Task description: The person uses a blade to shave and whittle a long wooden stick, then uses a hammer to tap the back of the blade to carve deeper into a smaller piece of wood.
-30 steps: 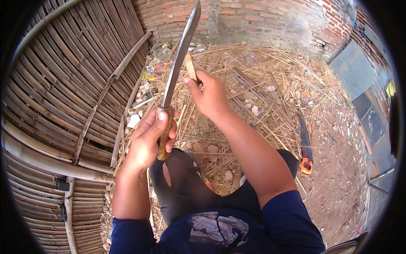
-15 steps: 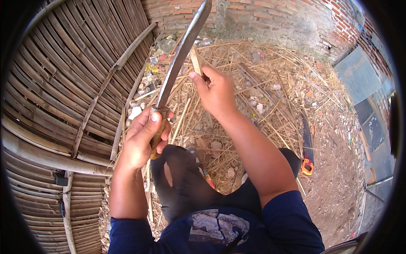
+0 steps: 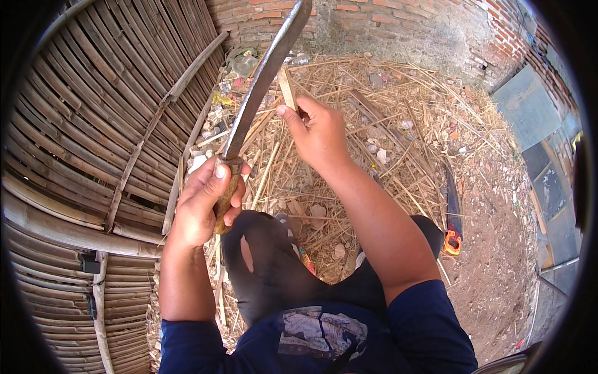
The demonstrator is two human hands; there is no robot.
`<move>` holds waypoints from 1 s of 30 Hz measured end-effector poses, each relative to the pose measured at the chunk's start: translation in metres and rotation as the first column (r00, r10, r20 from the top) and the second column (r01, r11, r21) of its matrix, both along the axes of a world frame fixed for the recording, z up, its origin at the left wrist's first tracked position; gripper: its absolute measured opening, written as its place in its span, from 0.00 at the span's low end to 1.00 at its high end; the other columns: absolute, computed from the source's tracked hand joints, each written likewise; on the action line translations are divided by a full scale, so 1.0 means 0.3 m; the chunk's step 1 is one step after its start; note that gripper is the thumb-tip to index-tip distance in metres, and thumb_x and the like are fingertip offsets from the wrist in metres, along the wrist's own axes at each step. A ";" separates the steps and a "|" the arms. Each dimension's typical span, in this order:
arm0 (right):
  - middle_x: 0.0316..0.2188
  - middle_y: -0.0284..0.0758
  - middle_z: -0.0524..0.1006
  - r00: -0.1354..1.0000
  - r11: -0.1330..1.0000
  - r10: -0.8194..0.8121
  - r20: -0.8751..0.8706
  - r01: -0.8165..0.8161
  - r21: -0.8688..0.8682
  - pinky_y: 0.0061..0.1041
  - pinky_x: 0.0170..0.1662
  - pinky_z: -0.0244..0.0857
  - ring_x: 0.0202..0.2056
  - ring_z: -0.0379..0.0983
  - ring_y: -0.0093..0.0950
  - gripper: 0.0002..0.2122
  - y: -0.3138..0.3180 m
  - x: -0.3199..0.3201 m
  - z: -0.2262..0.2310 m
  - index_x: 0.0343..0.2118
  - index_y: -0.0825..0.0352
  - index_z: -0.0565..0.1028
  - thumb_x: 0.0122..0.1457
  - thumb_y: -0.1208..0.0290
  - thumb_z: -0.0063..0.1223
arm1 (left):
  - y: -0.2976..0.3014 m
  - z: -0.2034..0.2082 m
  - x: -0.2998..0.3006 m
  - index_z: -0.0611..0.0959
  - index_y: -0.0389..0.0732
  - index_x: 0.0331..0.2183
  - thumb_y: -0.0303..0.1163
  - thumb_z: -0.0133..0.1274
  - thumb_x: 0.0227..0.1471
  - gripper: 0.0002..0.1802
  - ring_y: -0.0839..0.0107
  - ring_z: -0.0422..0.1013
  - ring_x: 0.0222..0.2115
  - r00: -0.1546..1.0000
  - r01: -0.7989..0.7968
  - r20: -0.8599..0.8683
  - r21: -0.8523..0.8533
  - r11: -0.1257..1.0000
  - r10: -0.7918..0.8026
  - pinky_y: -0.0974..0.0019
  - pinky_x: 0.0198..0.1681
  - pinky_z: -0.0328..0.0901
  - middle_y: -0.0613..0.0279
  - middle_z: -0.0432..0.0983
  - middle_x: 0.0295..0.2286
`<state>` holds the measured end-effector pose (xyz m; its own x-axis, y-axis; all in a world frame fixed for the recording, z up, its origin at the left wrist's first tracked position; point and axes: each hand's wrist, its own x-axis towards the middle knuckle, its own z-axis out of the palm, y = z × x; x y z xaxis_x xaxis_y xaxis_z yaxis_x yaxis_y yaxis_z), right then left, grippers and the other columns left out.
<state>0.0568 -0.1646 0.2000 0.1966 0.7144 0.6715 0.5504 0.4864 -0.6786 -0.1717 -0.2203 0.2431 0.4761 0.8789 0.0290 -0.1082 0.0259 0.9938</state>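
My left hand (image 3: 202,199) is closed round the wooden handle of a machete (image 3: 261,81). Its long dark blade, bright along the left edge, points up and away, tilted to the right, and its tip reaches the top of the picture. In my right hand (image 3: 317,131) a short, pale bamboo strip (image 3: 286,87) is pinched between thumb and fingers. The strip stands just to the right of the blade; whether the two touch I cannot tell. My right fingers are partly hidden behind the hand.
Bamboo splinters and strips (image 3: 386,174) litter the ground ahead. A handsaw with an orange handle (image 3: 453,242) lies to the right of my knee. A bamboo slat wall (image 3: 93,124) rises on the left, a brick wall (image 3: 386,31) at the back, grey sheets (image 3: 529,112) at far right.
My left hand and the machete have shifted slightly to the left. The right hand with the bamboo strip has hardly moved.
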 end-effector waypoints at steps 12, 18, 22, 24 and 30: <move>0.22 0.44 0.75 1.000 1.000 0.000 0.006 0.000 0.003 0.38 0.29 0.65 0.25 0.75 0.42 0.10 -0.005 -0.003 -0.004 0.32 0.69 0.77 0.60 0.66 0.59 | -0.012 0.009 -0.006 0.76 0.34 0.43 0.53 0.48 0.62 0.28 0.78 0.59 0.12 0.999 -0.023 -0.031 0.008 1.000 0.023 0.75 0.16 0.54 0.63 0.68 0.19; 0.20 0.39 0.76 0.999 1.000 -0.015 0.034 0.014 0.022 0.27 0.27 0.63 0.21 0.70 0.26 0.09 -0.002 -0.008 -0.014 0.34 0.71 0.79 0.61 0.68 0.60 | -0.007 -0.003 0.002 0.76 0.34 0.44 0.54 0.48 0.62 0.28 0.79 0.60 0.13 0.991 -0.023 -0.134 -0.008 1.000 0.022 0.76 0.15 0.54 0.64 0.67 0.19; 0.21 0.39 0.76 0.999 0.999 0.005 0.032 -0.006 0.039 0.28 0.27 0.63 0.21 0.70 0.26 0.09 0.000 -0.013 -0.013 0.35 0.70 0.79 0.61 0.68 0.60 | -0.021 -0.034 0.006 0.76 0.35 0.44 0.54 0.48 0.62 0.29 0.79 0.60 0.14 0.985 -0.025 -0.173 -0.042 0.999 0.017 0.76 0.15 0.54 0.64 0.67 0.20; 0.21 0.39 0.76 0.999 0.999 0.002 0.045 -0.004 0.048 0.28 0.27 0.63 0.21 0.70 0.26 0.09 0.003 -0.004 -0.024 0.35 0.70 0.79 0.61 0.68 0.60 | -0.031 -0.054 -0.014 0.76 0.35 0.45 0.54 0.48 0.62 0.29 0.80 0.60 0.14 0.993 0.017 -0.115 -0.016 1.000 -0.018 0.76 0.15 0.52 0.65 0.68 0.20; 0.20 0.39 0.75 0.999 0.997 -0.034 0.031 0.032 0.066 0.27 0.27 0.62 0.21 0.69 0.27 0.10 -0.001 -0.001 -0.020 0.33 0.70 0.79 0.60 0.67 0.61 | -0.052 -0.025 -0.035 0.75 0.33 0.45 0.54 0.48 0.62 0.30 0.80 0.61 0.12 0.999 -0.008 -0.032 0.081 0.997 0.011 0.75 0.14 0.54 0.64 0.68 0.20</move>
